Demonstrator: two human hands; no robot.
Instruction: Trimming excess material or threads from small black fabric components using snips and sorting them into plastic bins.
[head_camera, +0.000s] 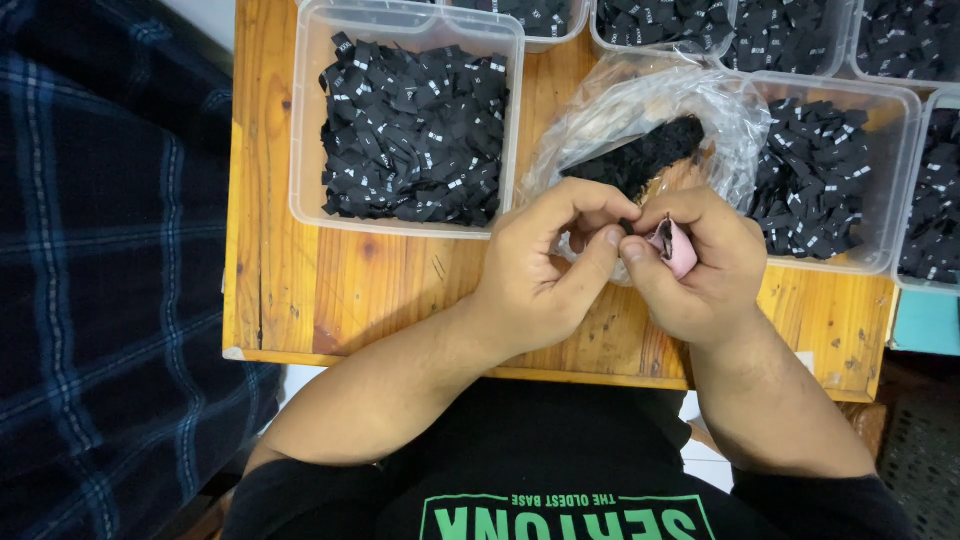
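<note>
My left hand (545, 262) and my right hand (700, 265) meet over the front of a wooden table (390, 290). A small pink piece (676, 247) sits pinched between my right thumb and fingers. My left thumb and forefinger close together right beside it, on something too small to tell. Just behind my hands lies a clear plastic bag (640, 115) with a heap of small black fabric labels (640, 158) inside it.
Clear plastic tubs of small black labels stand on the table: a large one at the left (405, 125), one at the right (830, 170), and several along the back edge. A dark blue plaid cloth (100, 270) lies to the left of the table.
</note>
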